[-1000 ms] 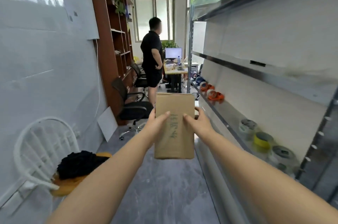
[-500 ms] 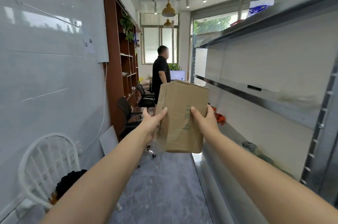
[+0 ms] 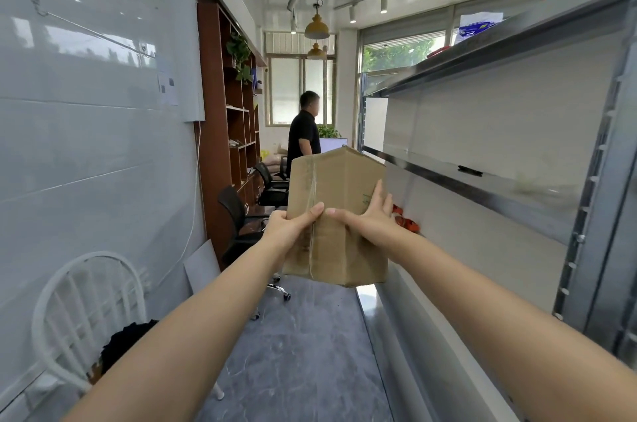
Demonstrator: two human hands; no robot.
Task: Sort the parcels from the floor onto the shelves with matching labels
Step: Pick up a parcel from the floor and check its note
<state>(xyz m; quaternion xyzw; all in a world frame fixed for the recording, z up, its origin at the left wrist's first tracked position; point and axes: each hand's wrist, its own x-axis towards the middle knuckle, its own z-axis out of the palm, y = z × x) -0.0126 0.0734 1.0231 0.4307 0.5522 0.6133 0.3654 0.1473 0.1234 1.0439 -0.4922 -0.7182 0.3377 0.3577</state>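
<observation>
At the centre of the frame the left hand (image 3: 289, 228) grips the left side of a brown cardboard parcel (image 3: 336, 214), its thumb laid across the near face beside a strip of clear tape running top to bottom, its fingers hidden behind the box. The right hand (image 3: 366, 219) clasps the parcel from the right, thumb pointing left until it nearly meets the other thumb, fingers spread flat up the right-hand face, where some green writing shows, too small to read. The parcel is held up in the air at arm's length, tilted so one corner points upward, clear of the floor (image 3: 296, 352) and of the shelves. Just right of it runs a metal shelving unit (image 3: 517, 201) that fills the right side of the frame, with orange tape rolls (image 3: 406, 222) on a lower shelf right behind the right hand and a dark marker (image 3: 469, 170) on the middle shelf. At lower left stands a white chair (image 3: 86, 287) with dark cloth on its seat. Beyond the parcel, at mid-frame, a person in a black shirt (image 3: 305, 132) stands near black office chairs (image 3: 241, 214) and a tall brown bookcase (image 3: 227, 132).
</observation>
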